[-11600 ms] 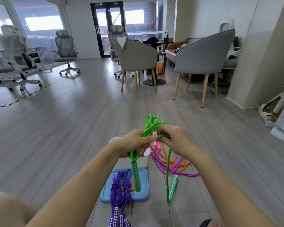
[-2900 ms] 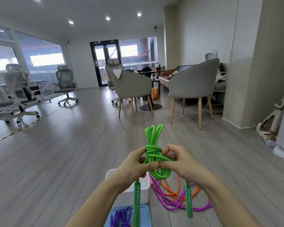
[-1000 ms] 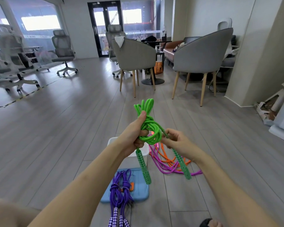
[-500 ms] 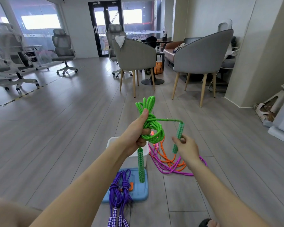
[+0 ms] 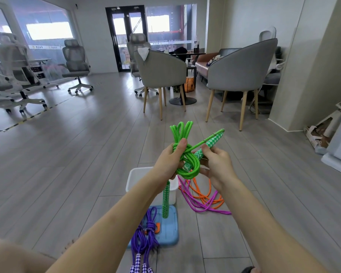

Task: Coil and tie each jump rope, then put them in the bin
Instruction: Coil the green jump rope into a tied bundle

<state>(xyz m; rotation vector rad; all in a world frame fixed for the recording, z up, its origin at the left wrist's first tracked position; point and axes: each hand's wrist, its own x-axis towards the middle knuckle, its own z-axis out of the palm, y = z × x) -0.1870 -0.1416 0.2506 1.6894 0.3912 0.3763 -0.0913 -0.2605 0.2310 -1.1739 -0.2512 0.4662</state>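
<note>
Our left hand (image 5: 170,161) grips the coiled green rope (image 5: 182,146); our right hand (image 5: 215,164) pinches its checkered handle (image 5: 212,141).

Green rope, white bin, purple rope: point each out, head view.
green rope (image 5: 188,170): head view, on the lower loop of the coil.
white bin (image 5: 130,179): head view, on the left wall by the rim.
purple rope (image 5: 140,238): head view, on the coiled strands.
</note>
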